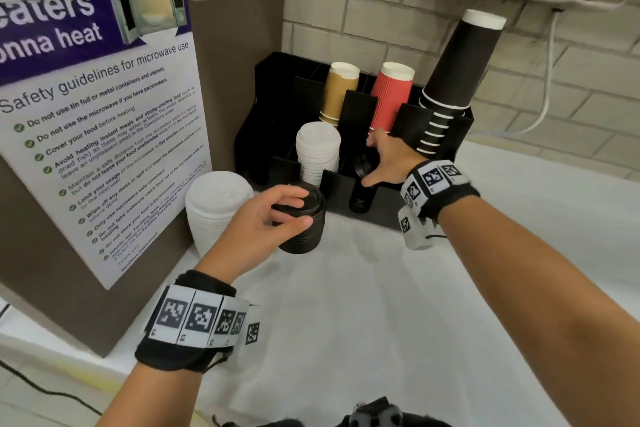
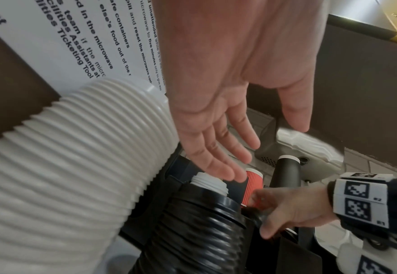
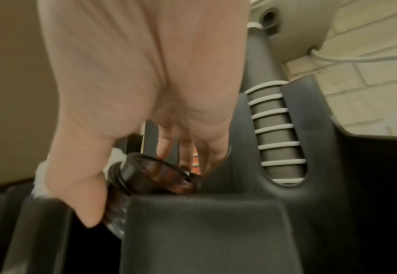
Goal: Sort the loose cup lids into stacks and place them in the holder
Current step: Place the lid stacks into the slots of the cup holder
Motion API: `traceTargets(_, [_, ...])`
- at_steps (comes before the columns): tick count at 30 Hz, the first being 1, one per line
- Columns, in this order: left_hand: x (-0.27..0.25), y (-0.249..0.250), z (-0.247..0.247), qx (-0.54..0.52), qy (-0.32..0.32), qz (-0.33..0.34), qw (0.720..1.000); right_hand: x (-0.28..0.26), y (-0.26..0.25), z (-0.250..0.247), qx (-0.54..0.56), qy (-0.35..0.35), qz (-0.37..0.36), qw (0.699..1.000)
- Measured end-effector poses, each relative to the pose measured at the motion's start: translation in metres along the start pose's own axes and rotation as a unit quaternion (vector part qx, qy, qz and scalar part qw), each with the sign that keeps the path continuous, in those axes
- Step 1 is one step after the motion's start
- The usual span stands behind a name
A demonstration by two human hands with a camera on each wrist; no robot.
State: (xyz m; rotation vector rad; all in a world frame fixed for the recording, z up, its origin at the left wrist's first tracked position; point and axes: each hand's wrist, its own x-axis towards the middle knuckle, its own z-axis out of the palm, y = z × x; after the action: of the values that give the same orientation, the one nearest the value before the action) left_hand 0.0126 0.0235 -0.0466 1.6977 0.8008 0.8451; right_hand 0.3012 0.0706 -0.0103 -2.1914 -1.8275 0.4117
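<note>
Here my right hand point(image 1: 384, 158) grips black lids point(image 1: 362, 168) inside the holder point(image 1: 446, 149), centre frame; left hand point(image 1: 266, 218) spread over the black stack point(image 1: 304, 232) on the white counter point(image 1: 381, 305).

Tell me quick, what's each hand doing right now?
Left hand: open, over the black lid stack.
Right hand: gripping black lids in the holder.
</note>
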Motion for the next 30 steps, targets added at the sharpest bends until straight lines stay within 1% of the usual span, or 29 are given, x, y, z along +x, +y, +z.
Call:
traceTargets(4, [-0.002,0.001,-0.001,0.001,-0.005,-0.007,1.000,0.006,-0.010,0.019,-0.115,-0.050,0.001,0.992])
traceTargets(6, [-0.003,0.002,-0.002,-0.001,-0.006,-0.008,1.000,0.007,-0.015,0.026,-0.147,-0.062,0.016,0.987])
traceTargets(9, [-0.005,0.003,-0.003,-0.007,-0.007,-0.012,1.000,0.008,-0.018,0.032,-0.176,-0.076,0.034,0.981])
traceTargets(13, [-0.006,0.002,-0.006,-0.010,-0.005,-0.016,1.000,0.006,-0.019,0.039,-0.196,-0.092,0.028,0.976])
traceTargets(16, [-0.006,0.001,-0.007,-0.005,-0.005,-0.020,1.000,0.004,-0.023,0.040,-0.236,-0.101,0.027,0.966])
traceTargets(19, [-0.006,-0.001,-0.006,-0.003,-0.006,-0.018,1.000,0.004,-0.027,0.036,-0.272,-0.136,0.037,0.952])
traceTargets(23, [-0.004,-0.003,-0.006,-0.002,-0.009,-0.020,1.000,0.002,-0.033,0.030,-0.307,-0.194,0.033,0.931])
traceTargets(25, [-0.004,-0.005,-0.006,0.000,-0.010,-0.020,1.000,0.000,-0.036,0.024,-0.316,-0.224,0.046,0.921])
traceTargets(26, [-0.004,-0.005,-0.007,-0.001,-0.010,-0.020,1.000,-0.001,-0.037,0.021,-0.316,-0.225,0.054,0.920])
traceTargets(27, [-0.003,-0.006,-0.007,-0.002,-0.008,-0.019,1.000,-0.003,-0.038,0.018,-0.316,-0.196,0.048,0.927])
traceTargets(28, [-0.003,-0.007,-0.008,-0.004,-0.006,-0.019,1.000,-0.004,-0.040,0.014,-0.299,-0.135,0.028,0.944])
traceTargets(29, [-0.003,-0.008,-0.009,-0.004,-0.004,-0.020,1.000,-0.004,-0.043,0.010,-0.255,-0.063,-0.004,0.965])
traceTargets(30, [-0.002,-0.010,-0.010,-0.003,-0.001,-0.022,1.000,-0.006,-0.049,0.008,-0.193,-0.006,-0.048,0.980])
